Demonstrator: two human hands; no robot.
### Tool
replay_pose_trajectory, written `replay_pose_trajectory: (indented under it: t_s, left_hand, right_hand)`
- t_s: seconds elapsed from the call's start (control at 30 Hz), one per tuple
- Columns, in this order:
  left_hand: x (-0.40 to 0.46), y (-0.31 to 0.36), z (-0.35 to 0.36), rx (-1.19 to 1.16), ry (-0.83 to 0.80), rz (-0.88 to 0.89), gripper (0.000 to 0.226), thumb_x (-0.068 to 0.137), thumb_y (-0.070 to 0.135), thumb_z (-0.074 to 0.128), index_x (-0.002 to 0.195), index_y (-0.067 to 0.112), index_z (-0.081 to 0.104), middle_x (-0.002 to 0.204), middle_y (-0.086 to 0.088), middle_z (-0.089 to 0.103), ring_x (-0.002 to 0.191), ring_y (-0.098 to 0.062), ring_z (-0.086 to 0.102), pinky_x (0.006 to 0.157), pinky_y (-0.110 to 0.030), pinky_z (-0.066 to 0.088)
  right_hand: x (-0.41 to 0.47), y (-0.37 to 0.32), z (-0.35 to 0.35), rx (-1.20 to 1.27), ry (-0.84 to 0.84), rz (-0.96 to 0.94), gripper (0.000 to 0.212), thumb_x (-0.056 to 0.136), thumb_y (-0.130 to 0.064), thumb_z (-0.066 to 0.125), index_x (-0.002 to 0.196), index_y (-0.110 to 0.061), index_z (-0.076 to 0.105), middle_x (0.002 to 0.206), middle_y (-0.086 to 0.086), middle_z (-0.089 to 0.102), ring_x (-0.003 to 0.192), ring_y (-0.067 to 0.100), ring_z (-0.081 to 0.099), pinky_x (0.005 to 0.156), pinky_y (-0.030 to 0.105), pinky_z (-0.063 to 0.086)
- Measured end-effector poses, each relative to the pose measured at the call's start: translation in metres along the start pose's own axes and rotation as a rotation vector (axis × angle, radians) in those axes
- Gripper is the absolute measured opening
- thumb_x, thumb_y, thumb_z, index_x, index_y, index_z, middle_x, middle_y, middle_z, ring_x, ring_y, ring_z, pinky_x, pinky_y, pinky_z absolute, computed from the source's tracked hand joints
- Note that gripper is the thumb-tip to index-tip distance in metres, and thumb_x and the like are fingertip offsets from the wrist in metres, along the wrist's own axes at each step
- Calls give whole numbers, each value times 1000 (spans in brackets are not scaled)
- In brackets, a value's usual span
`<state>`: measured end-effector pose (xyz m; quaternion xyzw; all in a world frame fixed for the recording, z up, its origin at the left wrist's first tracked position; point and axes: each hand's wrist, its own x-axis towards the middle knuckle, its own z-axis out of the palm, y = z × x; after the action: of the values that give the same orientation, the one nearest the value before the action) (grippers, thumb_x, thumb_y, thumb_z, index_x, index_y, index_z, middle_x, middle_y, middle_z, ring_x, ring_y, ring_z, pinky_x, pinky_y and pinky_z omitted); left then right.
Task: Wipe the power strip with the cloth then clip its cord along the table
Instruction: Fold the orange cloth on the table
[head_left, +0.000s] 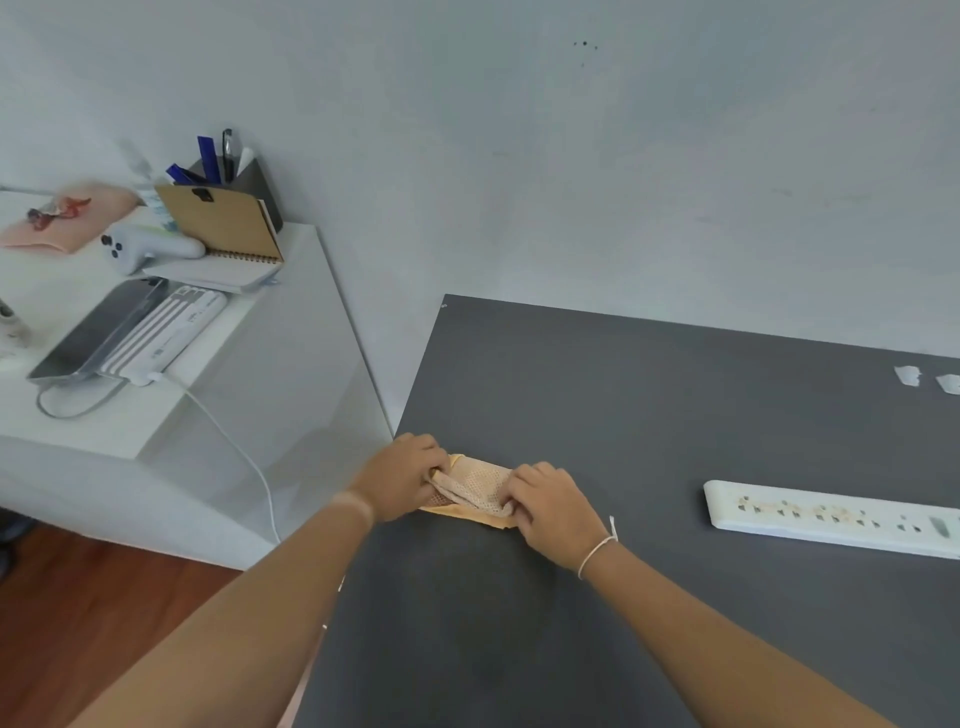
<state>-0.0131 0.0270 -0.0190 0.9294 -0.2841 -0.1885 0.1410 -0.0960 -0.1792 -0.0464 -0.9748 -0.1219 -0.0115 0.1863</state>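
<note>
A folded yellow and beige mesh cloth (475, 486) lies near the left edge of the dark grey table (649, 395). My left hand (400, 475) grips its left end and my right hand (553, 506) grips its right end. A white power strip (831, 517) with brownish stains around its sockets lies flat at the right, well apart from both hands; its right end runs out of view. Its cord is not visible. Two small white clips (908, 375) sit near the table's back edge at the far right.
A white cabinet (270, 364) stands left of the table, carrying a phone, a power bank with a hanging cable (244, 457), a notebook, a pen holder and a white controller. A pale wall runs behind. Wooden floor shows at the lower left.
</note>
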Motion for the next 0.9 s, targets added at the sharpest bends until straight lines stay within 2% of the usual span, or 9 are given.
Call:
replay_pose_trajectory:
  t_s: [0.13, 0.23, 0.3, 0.4, 0.43, 0.5, 0.63, 0.8, 0.9]
  left_hand:
    - [-9, 0, 1, 16, -93, -13, 39, 76, 31, 45, 105, 18, 67, 113, -1, 59, 105, -22, 51, 92, -26, 40]
    - [-6, 3, -1, -30, -84, -75, 36, 73, 36, 41, 83, 16, 71, 101, 0, 63, 95, -21, 54, 87, -31, 46]
    - [1, 6, 0, -6, -62, -108, 30, 81, 38, 43, 71, 15, 60, 87, -2, 61, 83, -23, 53, 76, -35, 46]
    - [10, 14, 3, -5, -66, -147, 18, 87, 35, 54, 95, 20, 52, 88, -2, 63, 88, -24, 54, 73, -33, 43]
    - [12, 16, 5, 15, -96, -146, 29, 86, 37, 56, 112, 23, 51, 97, -3, 64, 97, -25, 54, 79, -34, 44]
    - [15, 20, 6, 111, -159, -139, 49, 87, 41, 55, 133, 31, 43, 115, -6, 62, 115, -28, 50, 96, -38, 44]
    - [20, 29, 3, 224, -133, -119, 38, 84, 36, 53, 122, 29, 55, 122, -5, 51, 119, -27, 42, 100, -38, 40]
    - [26, 37, 3, 69, -192, -72, 15, 76, 22, 51, 84, 35, 52, 96, 9, 57, 102, -20, 48, 84, -28, 32]
    - [30, 46, 1, -219, -262, -98, 19, 80, 15, 54, 96, 27, 54, 85, 13, 54, 91, -16, 51, 81, -26, 36]
  right_hand:
    - [-9, -6, 3, 100, -35, 1, 38, 74, -28, 31, 86, -19, 66, 93, -3, 64, 91, 20, 57, 84, 26, 37]
    - [-6, -10, 1, 187, -18, 164, 35, 83, -34, 38, 87, -16, 68, 99, -2, 63, 96, 18, 53, 91, 29, 39]
    - [-1, -13, 2, 222, 10, 319, 21, 85, -32, 52, 92, -16, 63, 101, -2, 61, 97, 19, 52, 89, 31, 39]
    - [-1, -14, 5, 247, -13, 557, 38, 82, -42, 60, 112, -20, 55, 114, -2, 54, 109, 21, 47, 93, 32, 37]
    - [-1, -14, 6, 239, -46, 603, 41, 81, -46, 60, 113, -20, 55, 116, 0, 52, 112, 22, 46, 94, 33, 36]
    - [0, -15, 7, 245, -91, 639, 31, 81, -47, 60, 98, -21, 59, 115, 2, 51, 113, 23, 44, 94, 34, 36]
    - [-1, -18, 5, 400, -42, 657, 20, 82, -31, 61, 71, -20, 49, 100, -4, 43, 106, 22, 42, 87, 31, 33]
    - [-10, -15, -3, 563, 20, 615, 33, 81, -19, 59, 60, -27, 34, 91, -6, 47, 89, 17, 39, 72, 24, 35]
    - [-16, -6, -11, 756, 91, 668, 19, 81, -18, 61, 71, -19, 45, 82, -2, 52, 79, 17, 47, 67, 24, 38]
